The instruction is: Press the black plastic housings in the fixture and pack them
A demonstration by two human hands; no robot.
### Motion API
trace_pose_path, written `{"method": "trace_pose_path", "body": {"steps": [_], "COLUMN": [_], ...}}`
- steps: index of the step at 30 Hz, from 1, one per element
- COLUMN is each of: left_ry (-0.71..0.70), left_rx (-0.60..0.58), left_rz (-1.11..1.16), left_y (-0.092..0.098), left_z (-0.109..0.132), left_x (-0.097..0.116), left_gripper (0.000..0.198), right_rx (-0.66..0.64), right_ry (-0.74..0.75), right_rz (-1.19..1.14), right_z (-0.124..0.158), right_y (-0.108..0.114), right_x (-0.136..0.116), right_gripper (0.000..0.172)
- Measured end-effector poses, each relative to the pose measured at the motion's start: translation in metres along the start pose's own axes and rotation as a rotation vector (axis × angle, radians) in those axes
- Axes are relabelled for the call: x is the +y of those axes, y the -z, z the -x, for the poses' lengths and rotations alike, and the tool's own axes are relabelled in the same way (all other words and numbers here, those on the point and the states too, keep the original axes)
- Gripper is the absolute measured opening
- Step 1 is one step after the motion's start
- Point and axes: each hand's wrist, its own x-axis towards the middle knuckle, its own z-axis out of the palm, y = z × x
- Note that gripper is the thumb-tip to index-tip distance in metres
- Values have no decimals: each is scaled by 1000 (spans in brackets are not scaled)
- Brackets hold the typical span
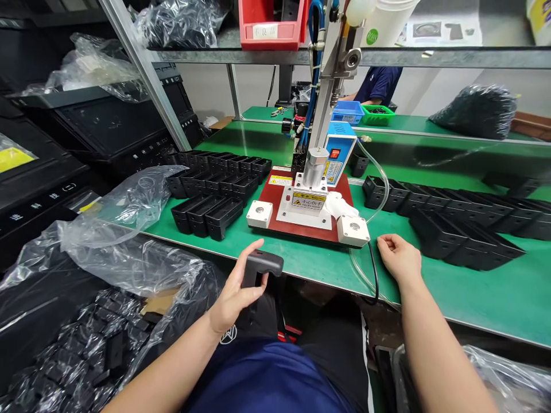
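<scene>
My left hand (235,295) grips a black plastic part (263,263) in front of the table edge, above my lap. The part has a rounded bar on top and a leg going down, partly hidden by my fingers. My right hand (400,258) rests on the green tabletop with its fingers curled in, and nothing shows in it. Between and beyond my hands stands a small press (315,172) on a red base (297,232). A white button box sits at each front corner, the left one (259,213) and the right one (353,229).
Rows of black plastic trays stand left (224,215) and right (456,235) on the green table. A plastic-lined bin (86,338) of black parts is at lower left. A clear hose (381,183) loops beside the blue control box (340,152). Another person (381,83) sits behind.
</scene>
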Motion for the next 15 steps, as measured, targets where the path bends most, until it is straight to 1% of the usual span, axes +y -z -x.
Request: {"method": "trace_pose_path", "body": {"steps": [2, 5, 7, 9, 12, 15], "left_ry": [-51, -133, -168, -206, -250, -258], "left_rx": [50, 101, 94, 64, 50, 91], "left_rz": [-172, -313, -369, -441, -532, -566], "left_y": [2, 4, 4, 4, 4, 2], "left_z": [3, 5, 6, 7, 6, 2], "left_x": [-2, -5, -7, -9, -10, -9], "left_gripper": [78, 84, 90, 91, 81, 70], "right_rx": [4, 13, 17, 18, 21, 21], "right_ry": [11, 23, 26, 27, 29, 35], "right_rz": [0, 4, 8, 10, 11, 7], "right_z": [0, -1, -1, -1, 0, 1], "right_y": [-1, -2, -2, -2, -1, -1], "right_x": [2, 5, 5, 4, 3, 1], "right_gripper": [26, 27, 27, 27, 28, 28]}}
